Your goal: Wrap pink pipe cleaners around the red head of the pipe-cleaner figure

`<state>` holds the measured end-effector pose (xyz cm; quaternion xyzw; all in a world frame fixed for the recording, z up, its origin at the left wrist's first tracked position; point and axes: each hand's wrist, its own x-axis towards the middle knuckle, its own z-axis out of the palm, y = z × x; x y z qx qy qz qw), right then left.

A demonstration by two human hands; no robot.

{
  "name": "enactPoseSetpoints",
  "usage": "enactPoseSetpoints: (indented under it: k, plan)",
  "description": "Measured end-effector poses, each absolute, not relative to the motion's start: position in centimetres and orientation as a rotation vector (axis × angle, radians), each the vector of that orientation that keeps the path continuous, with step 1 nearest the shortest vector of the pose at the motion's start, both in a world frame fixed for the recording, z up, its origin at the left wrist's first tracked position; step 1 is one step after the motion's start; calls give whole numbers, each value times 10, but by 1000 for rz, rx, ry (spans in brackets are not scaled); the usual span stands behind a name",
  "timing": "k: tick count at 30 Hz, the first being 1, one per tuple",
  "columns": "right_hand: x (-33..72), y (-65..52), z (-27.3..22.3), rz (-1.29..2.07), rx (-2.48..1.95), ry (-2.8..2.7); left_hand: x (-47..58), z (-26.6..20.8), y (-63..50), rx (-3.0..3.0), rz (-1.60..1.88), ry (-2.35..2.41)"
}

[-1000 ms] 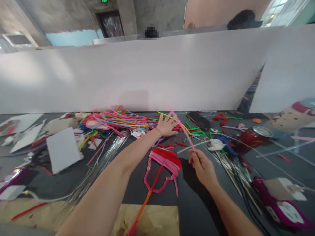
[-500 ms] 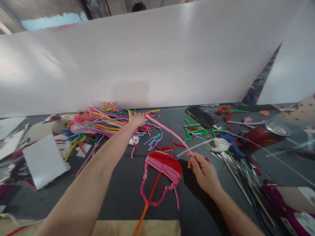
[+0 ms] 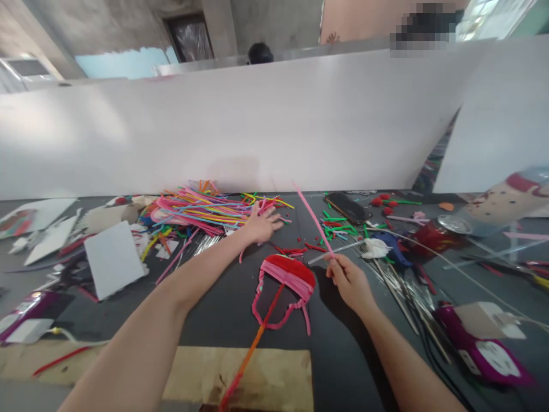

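Observation:
Between the thumb and fingers of my right hand (image 3: 346,276) is the lower end of a pink pipe cleaner (image 3: 314,219), which stands up and leans left. My left hand (image 3: 262,224) has its fingers spread at the right end of a heap of coloured pipe cleaners (image 3: 197,209); nothing shows in its grip. Below and between my hands lies a pipe-cleaner piece (image 3: 286,280) with a red top, a pink band and a twisted pink loop. A red and orange stem (image 3: 257,340) runs from it toward me.
A phone (image 3: 346,207) lies at the back, with green pipe-cleaner bits (image 3: 337,226) beside it. To the right are a red can (image 3: 441,236), a clear bottle (image 3: 501,200) and a purple power strip (image 3: 480,349). A white panel (image 3: 180,137) bounds the table's back; a wooden board (image 3: 274,372) lies in front.
My left hand has let go of the far end of the pink pipe cleaner and spread its fingers. The pipe cleaner now stands more upright in my right hand. The view has tilted up.

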<state>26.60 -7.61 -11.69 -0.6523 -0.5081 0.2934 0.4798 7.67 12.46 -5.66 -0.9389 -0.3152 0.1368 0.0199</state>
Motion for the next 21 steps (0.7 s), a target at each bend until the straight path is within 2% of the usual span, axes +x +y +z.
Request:
enactPoseSetpoints:
  k: [4, 9, 11, 16, 21]
  plan:
    - [268, -75, -119, 745, -1539, -1209, 51, -39, 140, -2823, 319, -1143]
    - [271, -77, -118, 724, -1521, -1171, 30, -17, 93, -2767, -249, -1162]
    - [273, -80, -116, 679, -1583, -1181, 18, -18, 60, -2745, -362, -1255]
    - [281, -88, -110, 524, -1782, -1218, -8, -45, -20, -2950, -147, -1375]
    - [284, -93, -109, 380, -2000, -1374, 12, -67, -58, -2955, -23, -1337]
